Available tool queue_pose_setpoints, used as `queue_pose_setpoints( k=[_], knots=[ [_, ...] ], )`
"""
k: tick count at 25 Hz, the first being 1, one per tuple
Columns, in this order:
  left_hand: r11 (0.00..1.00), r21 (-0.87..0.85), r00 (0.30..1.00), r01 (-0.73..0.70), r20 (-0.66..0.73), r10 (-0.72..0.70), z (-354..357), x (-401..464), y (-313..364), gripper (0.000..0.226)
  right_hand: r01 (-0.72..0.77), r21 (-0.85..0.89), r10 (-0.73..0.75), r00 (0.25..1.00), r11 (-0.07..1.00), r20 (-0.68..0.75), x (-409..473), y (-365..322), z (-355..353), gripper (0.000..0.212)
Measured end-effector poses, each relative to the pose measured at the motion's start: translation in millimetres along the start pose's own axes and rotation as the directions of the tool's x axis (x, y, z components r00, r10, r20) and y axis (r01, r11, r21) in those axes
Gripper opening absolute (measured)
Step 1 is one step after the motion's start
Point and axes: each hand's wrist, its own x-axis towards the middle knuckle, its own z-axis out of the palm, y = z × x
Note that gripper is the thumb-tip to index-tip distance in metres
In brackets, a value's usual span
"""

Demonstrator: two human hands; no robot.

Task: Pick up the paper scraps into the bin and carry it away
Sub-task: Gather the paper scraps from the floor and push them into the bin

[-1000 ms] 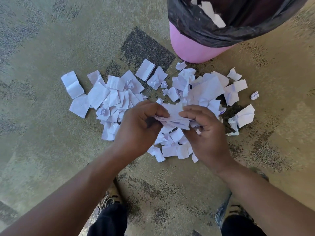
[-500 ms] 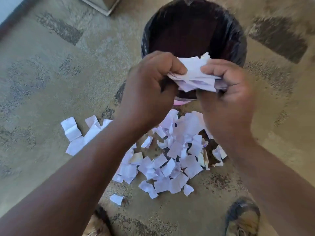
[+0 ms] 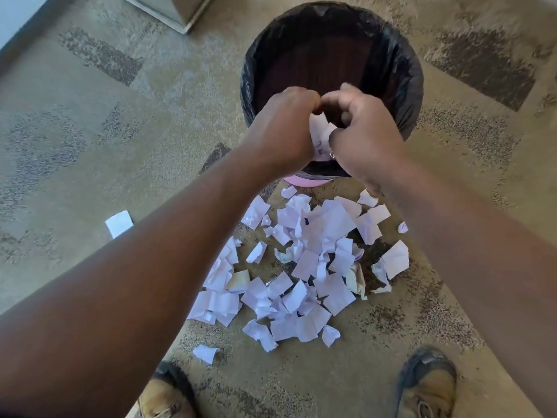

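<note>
A pink bin (image 3: 304,181) lined with a black bag (image 3: 404,73) stands on the carpet ahead of me. Both hands are pressed together over its near opening. My left hand (image 3: 283,128) and my right hand (image 3: 364,134) hold a bunch of white paper scraps (image 3: 320,135) between them, of which only a little shows. A large pile of white paper scraps (image 3: 304,267) lies on the carpet between the bin and my feet. The inside of the bin is dark and mostly hidden by my hands.
Patterned beige carpet surrounds the bin. Stray scraps lie apart from the pile: one at the left (image 3: 119,223), one near my left shoe (image 3: 206,353). My shoes (image 3: 428,384) stand at the bottom edge. A furniture base corner (image 3: 171,10) sits at the top left.
My hands lifted a bunch of scraps from the pile on the floor and carried it forward over the bin's opening. Now they have closed tighter together around the bunch.
</note>
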Motion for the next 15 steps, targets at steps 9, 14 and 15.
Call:
queue_pose_setpoints(
  k=[9, 14, 15],
  knots=[
    [0.970, -0.242, 0.959, -0.020, -0.279, -0.050, 81.3, -137.5, -29.0, 0.018, 0.444, -0.143, -0.464, 0.866, 0.885, -0.185, -104.3, 91.3, 48.6, 0.016],
    [0.849, 0.011, 0.756, 0.529, 0.448, -0.477, 176.3, -219.7, -79.1, 0.064, -0.326, -0.296, 0.354, 0.934, 0.898, 0.044, -148.0, 215.3, 71.1, 0.039],
    [0.824, 0.068, 0.688, 0.562, 0.514, -0.512, 187.7, -234.0, -82.3, 0.076, -0.414, -0.363, 0.469, 0.880, 0.835, 0.073, -153.2, 232.0, 71.6, 0.053]
  ],
)
